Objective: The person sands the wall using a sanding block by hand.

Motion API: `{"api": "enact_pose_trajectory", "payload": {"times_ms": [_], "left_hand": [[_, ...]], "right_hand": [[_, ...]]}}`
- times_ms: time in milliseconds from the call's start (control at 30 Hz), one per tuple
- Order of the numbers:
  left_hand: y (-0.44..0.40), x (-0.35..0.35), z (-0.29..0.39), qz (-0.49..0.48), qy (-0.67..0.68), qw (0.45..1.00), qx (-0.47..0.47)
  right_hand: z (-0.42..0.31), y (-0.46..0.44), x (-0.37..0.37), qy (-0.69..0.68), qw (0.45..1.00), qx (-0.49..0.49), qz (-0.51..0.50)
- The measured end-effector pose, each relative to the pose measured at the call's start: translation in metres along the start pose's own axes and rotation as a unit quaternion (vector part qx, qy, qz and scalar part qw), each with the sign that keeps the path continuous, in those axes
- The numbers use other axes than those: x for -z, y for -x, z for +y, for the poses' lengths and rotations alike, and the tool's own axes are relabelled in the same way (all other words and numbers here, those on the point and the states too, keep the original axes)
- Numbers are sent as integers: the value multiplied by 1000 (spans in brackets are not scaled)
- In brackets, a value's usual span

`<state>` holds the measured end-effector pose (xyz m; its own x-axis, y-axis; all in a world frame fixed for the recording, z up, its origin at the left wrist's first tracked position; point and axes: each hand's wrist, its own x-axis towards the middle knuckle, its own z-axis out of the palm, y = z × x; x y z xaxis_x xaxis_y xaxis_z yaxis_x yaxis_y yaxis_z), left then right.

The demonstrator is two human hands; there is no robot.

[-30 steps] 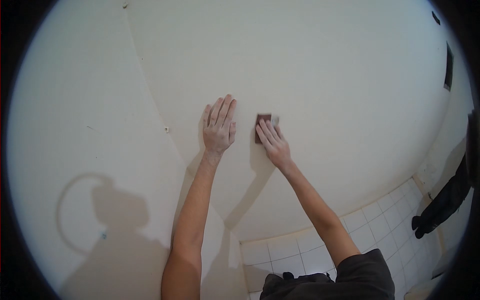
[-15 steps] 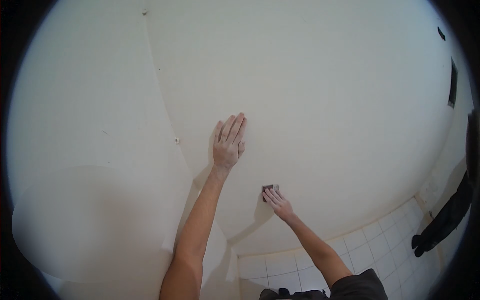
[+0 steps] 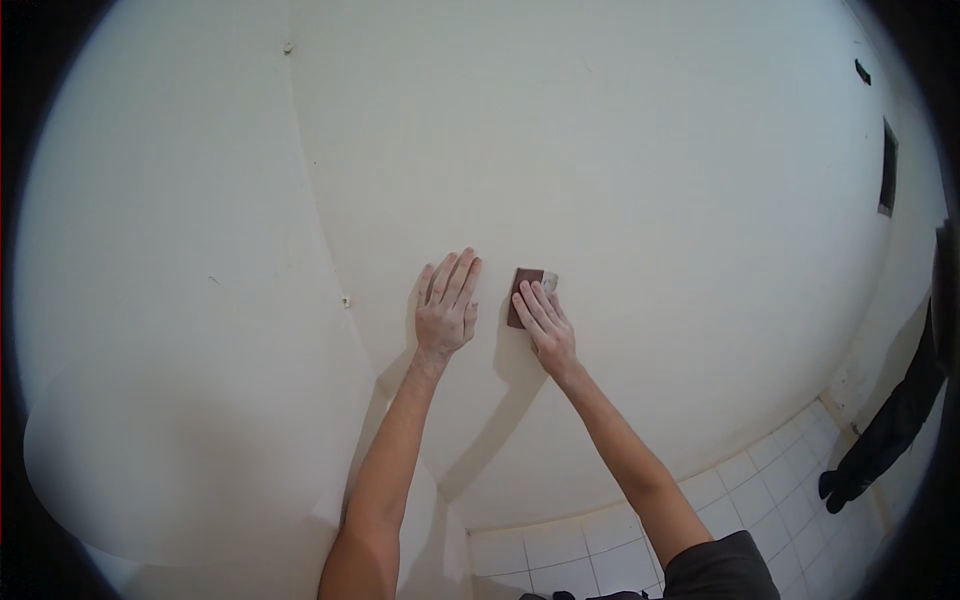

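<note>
My left hand [image 3: 445,312] lies flat on the off-white wall [image 3: 650,180], fingers stretched upward and holding nothing. To its right, my right hand [image 3: 546,325] presses a folded piece of sandpaper [image 3: 519,308] against the same wall. The sandpaper has a reddish-brown face and a pale strip along its right side. My right fingers lie over its middle and hide part of it. A small space of bare wall separates the two hands.
A wall corner runs down on the left, with a small fitting [image 3: 346,301] near it. White floor tiles [image 3: 620,565] lie below. At the right edge stands a person in dark trousers [image 3: 885,440]. A dark rectangular opening [image 3: 887,168] is in the right wall.
My right hand has slid up the wall with the sandpaper, to about the height of my left hand. My left hand stays flat on the wall, slightly lower in view.
</note>
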<state>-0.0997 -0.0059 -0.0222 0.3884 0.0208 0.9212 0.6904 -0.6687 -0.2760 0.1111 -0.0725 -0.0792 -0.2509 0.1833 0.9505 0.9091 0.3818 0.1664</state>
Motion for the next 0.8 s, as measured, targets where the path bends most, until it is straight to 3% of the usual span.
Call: {"api": "enact_pose_trajectory", "payload": {"times_ms": [133,333,467,600,767,800], "left_hand": [[1,-3,-1,0,-7,1000,1],[2,-3,-1,8,-2,1000,-1],[3,-4,-3,6,0,1000,0],[4,-5,-3,5,-1,1000,-2],[3,-5,-2,9,15,1000,-5],[3,-5,-2,8,15,1000,-4]], "right_hand": [[-5,54,-11,-4,1000,5,-25],[-41,204,-16,-2,982,-11,-189],[-33,234,-15,18,969,2,-247],[-8,185,-9,46,977,49,-201],[9,44,4,126,987,64,-74],[14,28,2,92,990,88,-62]]}}
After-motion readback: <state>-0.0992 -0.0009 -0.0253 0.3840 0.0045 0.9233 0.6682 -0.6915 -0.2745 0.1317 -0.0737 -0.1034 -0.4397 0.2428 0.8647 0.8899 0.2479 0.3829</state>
